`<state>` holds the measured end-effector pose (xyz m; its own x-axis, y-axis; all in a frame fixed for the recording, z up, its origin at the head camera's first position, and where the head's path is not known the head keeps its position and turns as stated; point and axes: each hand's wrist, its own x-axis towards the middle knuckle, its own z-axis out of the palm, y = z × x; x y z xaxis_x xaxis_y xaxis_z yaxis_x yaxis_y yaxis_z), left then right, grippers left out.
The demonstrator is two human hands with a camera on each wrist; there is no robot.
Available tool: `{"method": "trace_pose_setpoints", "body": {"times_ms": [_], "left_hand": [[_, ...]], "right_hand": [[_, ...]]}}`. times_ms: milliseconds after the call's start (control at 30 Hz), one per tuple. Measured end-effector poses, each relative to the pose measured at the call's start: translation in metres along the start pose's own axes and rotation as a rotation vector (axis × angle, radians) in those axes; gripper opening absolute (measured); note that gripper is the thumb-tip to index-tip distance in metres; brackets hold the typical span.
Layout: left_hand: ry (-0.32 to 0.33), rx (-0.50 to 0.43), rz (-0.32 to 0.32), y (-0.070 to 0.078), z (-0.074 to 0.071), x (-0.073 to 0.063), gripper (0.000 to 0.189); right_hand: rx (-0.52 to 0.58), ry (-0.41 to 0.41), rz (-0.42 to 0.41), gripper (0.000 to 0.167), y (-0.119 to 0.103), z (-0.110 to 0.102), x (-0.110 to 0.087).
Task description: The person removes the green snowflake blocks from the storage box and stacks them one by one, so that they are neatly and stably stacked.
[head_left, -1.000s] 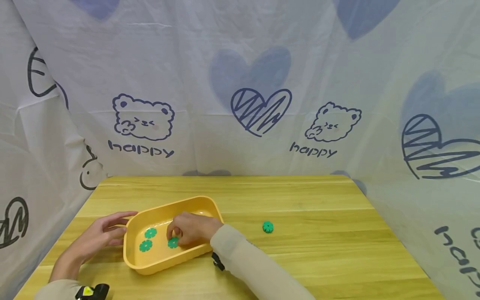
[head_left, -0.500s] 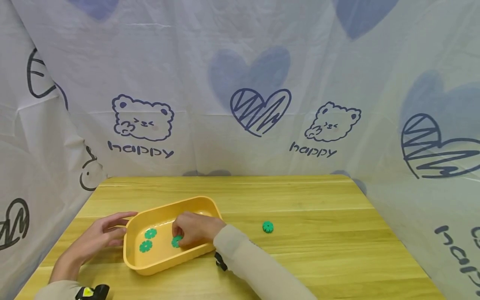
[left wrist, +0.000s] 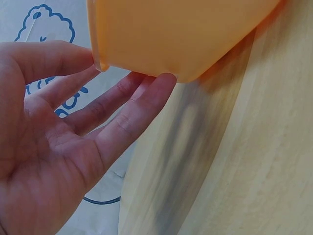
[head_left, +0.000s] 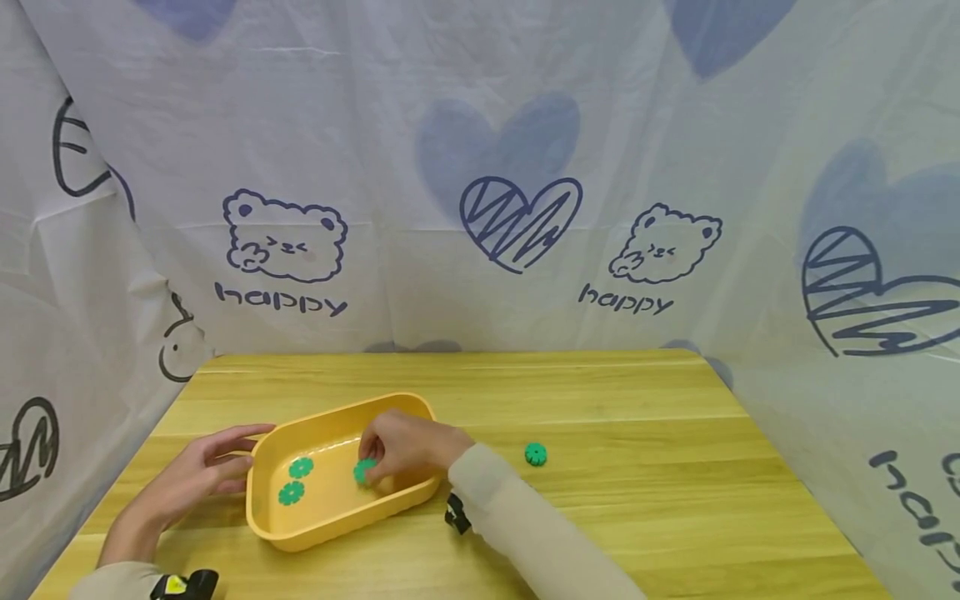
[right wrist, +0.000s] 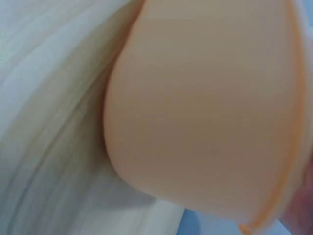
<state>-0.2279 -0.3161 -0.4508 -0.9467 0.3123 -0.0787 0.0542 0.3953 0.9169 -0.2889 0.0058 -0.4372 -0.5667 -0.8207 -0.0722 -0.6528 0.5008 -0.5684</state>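
Observation:
A yellow plastic bin stands slanted on the table at left of centre in the head view. Inside it my right hand pinches a green notched disc between thumb and fingers. Two more discs, a rear one and a front one, lie flat on the bin's floor toward its left end. My left hand touches that end from outside. In the left wrist view its nearly straight fingers rest against the bin's wall and rim. The bin's outer wall hides the held disc in the right wrist view.
More green notched discs, apparently stacked, sit on the wooden table to the right of the bin. Behind the table and along both sides hangs a white cloth printed with hearts and bears.
My right hand has moved to the right within the bin, taking the pinched disc along and slightly upward. The left hand, the bin and the other discs have stayed put.

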Motion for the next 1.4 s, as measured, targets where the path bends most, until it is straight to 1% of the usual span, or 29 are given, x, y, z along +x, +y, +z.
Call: {"method": "trace_pose_setpoints", "body": {"times_ms": [100, 200, 467, 700, 967, 1133, 1267, 1400], "left_hand": [[0.002, 0.002, -0.003, 0.000, 0.000, 0.000, 0.061], [0.002, 0.000, -0.007, -0.001, 0.001, -0.001, 0.061], [0.005, 0.006, 0.002, 0.000, 0.000, 0.000, 0.061], [0.007, 0.011, 0.005, -0.001, 0.001, -0.001, 0.060], [0.004, 0.007, 0.010, 0.000, 0.000, -0.001, 0.061], [0.002, 0.000, 0.001, 0.000, 0.000, 0.000, 0.060], [0.000, 0.002, 0.000, -0.001, 0.001, -0.001, 0.060], [-0.003, 0.006, -0.005, -0.001, 0.001, -0.001, 0.060]], "right_hand": [[-0.009, 0.014, -0.033, 0.017, 0.000, -0.005, -0.004], [-0.009, 0.026, -0.045, 0.018, 0.000, -0.012, -0.010], [0.013, 0.075, -0.046, 0.017, 0.005, -0.030, -0.028], [0.033, 0.097, -0.040, 0.016, 0.009, -0.042, -0.047], [0.060, 0.154, -0.030, 0.016, 0.025, -0.050, -0.074], [0.036, 0.196, -0.011, 0.016, 0.035, -0.059, -0.094], [0.019, 0.230, 0.022, 0.017, 0.043, -0.065, -0.111], [0.017, 0.259, 0.084, 0.017, 0.055, -0.067, -0.129]]}}
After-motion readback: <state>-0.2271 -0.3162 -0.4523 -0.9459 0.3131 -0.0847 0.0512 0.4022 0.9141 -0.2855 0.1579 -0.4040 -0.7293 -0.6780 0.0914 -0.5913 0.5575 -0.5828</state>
